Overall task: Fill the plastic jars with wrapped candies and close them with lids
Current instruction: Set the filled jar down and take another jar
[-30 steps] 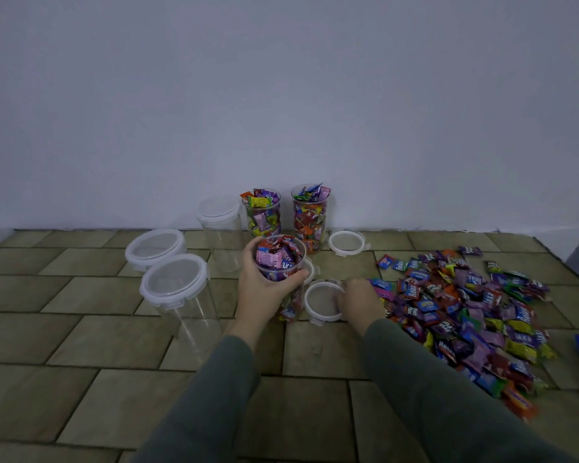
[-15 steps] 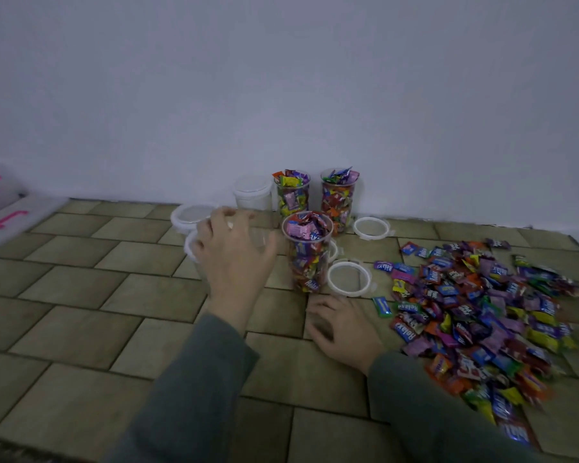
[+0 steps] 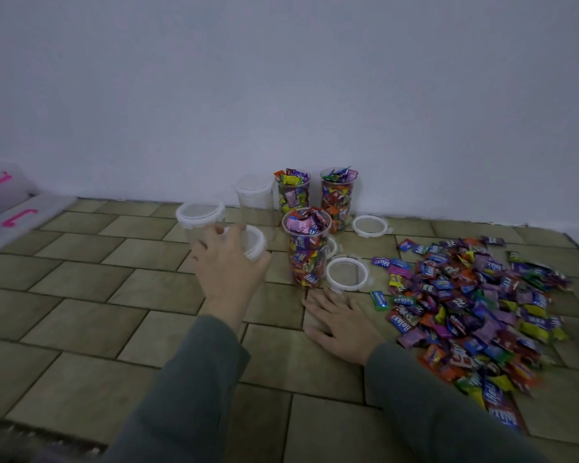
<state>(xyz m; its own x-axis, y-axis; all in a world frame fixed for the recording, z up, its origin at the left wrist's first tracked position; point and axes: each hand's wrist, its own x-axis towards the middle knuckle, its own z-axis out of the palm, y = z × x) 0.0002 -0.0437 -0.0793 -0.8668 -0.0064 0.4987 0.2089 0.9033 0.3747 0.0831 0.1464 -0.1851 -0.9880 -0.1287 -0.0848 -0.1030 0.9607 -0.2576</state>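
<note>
far left on the tiled floor (image 3: 81, 282) sits a white bin (image 3: 10, 212) with pink marks, well off from the left hand (image 3: 229, 265). the left hand is up over the nearest empty jar (image 3: 253, 245), its fingers spread and loosely bent around the white lid of that jar; whether it actually grips the lid i cannot tell, the hand covers it. just beyond its fingertips stands a second lidded empty jar (image 3: 199, 217), and farther back a third empty jar (image 3: 254, 195) by the wall. right of the left hand, the front full jar (image 3: 306, 248) stands upright, candies heaped to the rim, no lid on. behind it, two more full jars (image 3: 338, 198), also unlidded. a loose lid (image 3: 348, 274) lies just ahead of the right hand (image 3: 343, 324), another lid (image 3: 370, 225) farther back. the right hand lies flat on the floor, fingers straight, holding nothing. to its right, close by, sprawls the candy pile (image 3: 475, 312).
</note>
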